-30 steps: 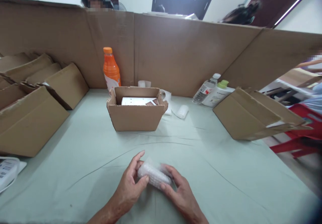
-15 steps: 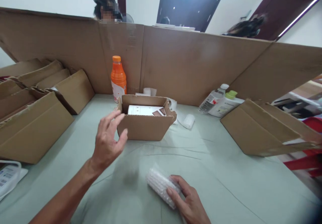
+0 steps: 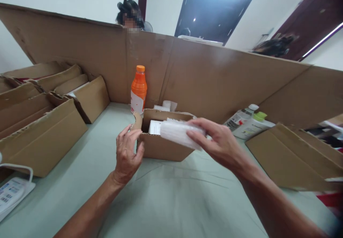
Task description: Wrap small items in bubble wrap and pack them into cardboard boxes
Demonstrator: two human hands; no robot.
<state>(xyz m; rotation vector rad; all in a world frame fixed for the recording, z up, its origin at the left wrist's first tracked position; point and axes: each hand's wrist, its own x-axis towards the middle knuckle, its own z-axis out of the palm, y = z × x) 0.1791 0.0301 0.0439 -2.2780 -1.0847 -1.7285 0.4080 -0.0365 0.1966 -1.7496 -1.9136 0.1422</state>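
A roll-shaped bubble-wrapped item (image 3: 179,133) is in my right hand (image 3: 215,141), closed round its right end. It hovers over the front edge of a small open cardboard box (image 3: 163,150), slightly blurred. Inside the box a white carton (image 3: 154,127) shows in part; the wrapped item hides the rest of it. My left hand (image 3: 128,154) grips the box's left front corner, fingertips at the rim beside a raised flap and thumb against the front.
An orange bottle (image 3: 138,91) stands behind the box. At right, a clear bottle (image 3: 242,118) and a green-capped white bottle (image 3: 253,125) lean near another cardboard box (image 3: 289,159). Open boxes (image 3: 45,138) fill the left, by a white power strip (image 3: 16,195). A cardboard partition (image 3: 214,77) runs behind.
My right hand has lifted the bubble-wrapped item from near the table's front up to the box. My left hand has closed on the box's left corner. The view has shifted slightly.
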